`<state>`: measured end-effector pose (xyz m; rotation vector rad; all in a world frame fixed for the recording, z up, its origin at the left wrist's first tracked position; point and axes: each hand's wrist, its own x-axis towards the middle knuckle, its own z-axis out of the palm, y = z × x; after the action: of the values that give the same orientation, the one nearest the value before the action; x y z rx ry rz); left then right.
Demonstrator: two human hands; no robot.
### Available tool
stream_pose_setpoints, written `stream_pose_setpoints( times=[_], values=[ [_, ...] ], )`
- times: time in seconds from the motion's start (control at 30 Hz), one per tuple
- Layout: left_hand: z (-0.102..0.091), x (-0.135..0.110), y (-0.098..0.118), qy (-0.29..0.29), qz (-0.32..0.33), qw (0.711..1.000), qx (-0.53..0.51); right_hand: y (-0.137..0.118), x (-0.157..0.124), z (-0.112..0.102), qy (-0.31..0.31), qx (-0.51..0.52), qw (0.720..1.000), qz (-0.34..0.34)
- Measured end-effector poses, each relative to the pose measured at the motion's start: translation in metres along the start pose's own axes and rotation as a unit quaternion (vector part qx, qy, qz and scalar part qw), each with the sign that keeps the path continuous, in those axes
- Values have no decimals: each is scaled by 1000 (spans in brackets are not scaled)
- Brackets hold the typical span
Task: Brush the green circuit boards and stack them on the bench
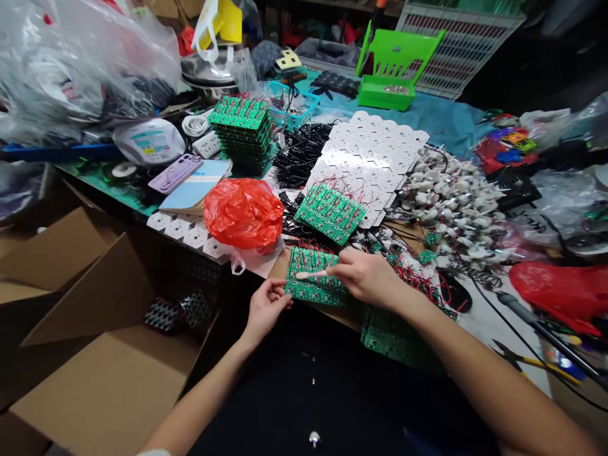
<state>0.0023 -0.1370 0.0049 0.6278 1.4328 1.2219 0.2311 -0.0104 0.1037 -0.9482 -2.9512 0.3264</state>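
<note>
"Noting the green circuit board (312, 292) first. Where is it?"

"Lower centre of the frame, at the near edge of the tabletop (107, 185), roughly flat, with red wires (310, 246) along its far side. Another wired board (330, 214) lies just beyond."

"State of each grip?"

"Left hand (268, 307): thumb and fingers pinched at the board's near left corner, as far as I can see from here. Right hand (363, 275): fingers closed round a slim white-headed stick (303, 276), its head over the board. Whether head and board touch, I cannot tell."

"Handling estimate?"

"Light and stiff, I judge; thin edges, perhaps slippery. Fragile at the wires and their joints, which could snag or pull loose."

"Recommended hold?"

"Side edges or bare corners, clear of the wires. The stick should be light too; take it behind the head."
</note>
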Motion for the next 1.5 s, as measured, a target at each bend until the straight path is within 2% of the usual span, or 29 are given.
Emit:
stream_pose_setpoints(
  times=[0.13,0.23,0.37,0.47,0.53,0.67,0.8,0.9,1.0,1.07,1.17,1.3,1.4,1.5],
  values=[
    [1,0,3,0,-7,1000,1,15,15,-4,51,-77,994,65],
    [1,-1,6,0,-5,1000,6,16,7,-14,67,-52,994,66],
    [4,-1,6,15,13,999,33,7,-20,-24,0,48,999,-14],
    [6,0,6,25,15,998,48,5,-31,-22,-48,62,996,-38],
    [6,0,7,20,15,998,52,8,-29,-17,-49,46,998,-22],
    [6,1,9,14,16,998,56,22,-10,-12,-3,-24,999,45],
    [6,0,10,17,17,998,59,28,-2,-22,32,-70,994,80],
    [8,0,11,14,17,998,57,24,-14,-34,23,-26,998,43],
    [8,0,13,14,15,998,61,16,-28,-39,-37,38,998,-26],
    [8,0,13,17,17,997,66,15,-31,-38,-63,52,996,-43],
    [7,1,12,11,19,997,74,26,-22,-32,-62,33,997,-16],
    [5,2,10,6,19,997,70,54,-5,-29,-30,-1,999,45],
    [5,3,10,7,21,997,71,67,-2,-36,-3,-25,997,73],
    [5,3,10,6,18,997,72,65,-10,-46,10,-14,997,80]
  ],
)
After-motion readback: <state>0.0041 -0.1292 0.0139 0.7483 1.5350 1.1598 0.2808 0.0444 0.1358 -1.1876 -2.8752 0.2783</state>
